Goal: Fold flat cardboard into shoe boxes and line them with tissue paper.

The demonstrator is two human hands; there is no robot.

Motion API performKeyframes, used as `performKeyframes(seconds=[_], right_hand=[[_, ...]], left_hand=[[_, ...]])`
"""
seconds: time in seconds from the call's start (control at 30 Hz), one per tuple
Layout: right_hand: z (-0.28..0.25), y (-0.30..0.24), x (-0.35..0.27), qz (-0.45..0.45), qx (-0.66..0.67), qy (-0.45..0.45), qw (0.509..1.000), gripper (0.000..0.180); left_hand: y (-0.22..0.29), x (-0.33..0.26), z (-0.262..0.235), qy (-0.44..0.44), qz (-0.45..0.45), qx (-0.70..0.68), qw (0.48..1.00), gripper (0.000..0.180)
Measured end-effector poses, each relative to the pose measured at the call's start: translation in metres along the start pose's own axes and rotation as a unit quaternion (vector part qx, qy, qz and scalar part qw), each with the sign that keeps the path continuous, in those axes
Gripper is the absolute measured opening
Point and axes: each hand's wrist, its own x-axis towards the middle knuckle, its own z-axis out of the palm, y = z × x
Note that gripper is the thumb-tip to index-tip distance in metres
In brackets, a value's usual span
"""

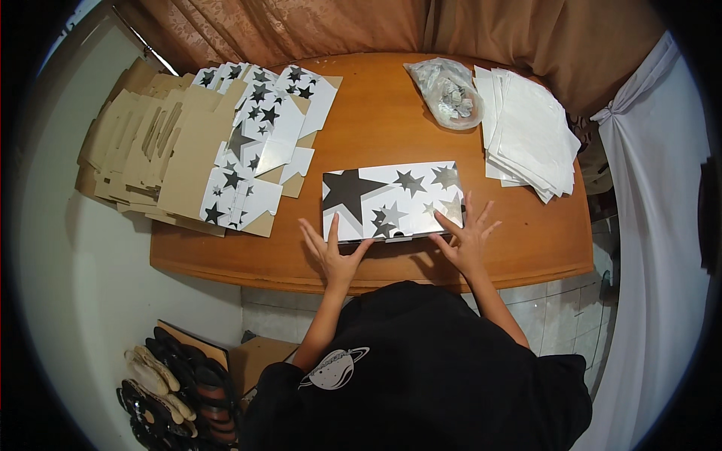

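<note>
Head view: I am pressing both palms flat, fingers spread, gripping nothing. My left hand (332, 253) is resting on the near left corner of the star-printed box (392, 201); my right hand (466, 239) is covering its near right corner. The box is lying flat mid-table (526, 248), just beyond my wrists. Risk, as I judge it: uneven pressure could be sliding the glossy box toward the stack of flat blanks (226, 158), or creasing its near edge.
</note>
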Motion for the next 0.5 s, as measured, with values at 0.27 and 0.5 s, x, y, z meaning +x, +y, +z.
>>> performKeyframes(seconds=[0.27,0.5], right_hand=[[0.012,-0.019,-0.001,-0.085,-0.04,0.021,0.995,0.047],[0.035,-0.04,0.01,-0.201,0.05,-0.028,0.978,0.033]], left_hand=[[-0.004,-0.014,0.008,0.008,0.265,0.116,0.957,0.049],[0.005,-0.012,0.021,-0.059,0.258,0.02,0.964,0.03]])
